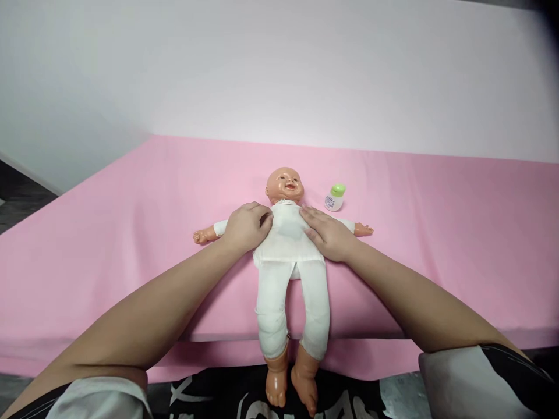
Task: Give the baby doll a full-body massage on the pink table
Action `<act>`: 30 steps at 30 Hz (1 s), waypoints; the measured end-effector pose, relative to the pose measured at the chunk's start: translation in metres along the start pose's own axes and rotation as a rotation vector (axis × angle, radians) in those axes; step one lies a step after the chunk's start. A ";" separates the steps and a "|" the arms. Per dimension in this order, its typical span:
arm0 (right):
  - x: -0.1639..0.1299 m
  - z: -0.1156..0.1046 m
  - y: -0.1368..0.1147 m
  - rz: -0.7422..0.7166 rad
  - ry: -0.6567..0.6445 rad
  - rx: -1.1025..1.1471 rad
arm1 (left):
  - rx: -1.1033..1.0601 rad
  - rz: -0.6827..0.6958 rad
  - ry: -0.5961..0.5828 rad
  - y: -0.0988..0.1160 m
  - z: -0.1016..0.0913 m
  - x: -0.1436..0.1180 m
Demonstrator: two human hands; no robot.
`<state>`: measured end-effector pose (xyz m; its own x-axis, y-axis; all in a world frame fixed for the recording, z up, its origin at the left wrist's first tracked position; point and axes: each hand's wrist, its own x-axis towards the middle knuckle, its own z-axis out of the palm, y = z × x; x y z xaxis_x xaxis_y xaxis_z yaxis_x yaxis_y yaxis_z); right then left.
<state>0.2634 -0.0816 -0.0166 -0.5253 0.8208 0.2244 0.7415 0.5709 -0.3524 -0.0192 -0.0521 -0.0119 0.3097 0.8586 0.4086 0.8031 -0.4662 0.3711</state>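
Note:
A baby doll [290,247] with a white cloth body lies on its back, its bald plastic head away from me and its feet towards me. At the left side of its chest is my left hand [250,226], fingers curled in towards the thumb against the cloth, its fingertips partly hidden. My right hand [329,233] rests flat on the other side of the chest, fingers stretched out. The doll's arms spread out to both sides past my hands. A small clear bottle [334,198] with a green cap stands beside the doll's head, just beyond my right hand.
Pink cloth [174,174] covers the table and hangs over its front edge. The doll's feet [290,378] extend past that edge, above dark clothing with white lettering. A pale wall [279,70] rises behind the table.

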 end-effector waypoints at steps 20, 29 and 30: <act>0.002 0.004 -0.003 0.061 0.088 -0.044 | -0.189 0.322 -0.435 0.033 -0.009 -0.023; -0.006 0.004 -0.003 0.057 0.201 -0.023 | 0.007 -0.023 -0.316 0.010 -0.007 -0.013; -0.009 0.002 -0.008 -0.008 0.231 -0.005 | 0.028 -0.036 -0.313 0.009 -0.007 -0.011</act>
<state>0.2612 -0.0933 -0.0177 -0.4217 0.7984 0.4297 0.7401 0.5769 -0.3457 -0.0192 -0.0674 -0.0071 0.4191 0.9003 0.1176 0.8286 -0.4322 0.3558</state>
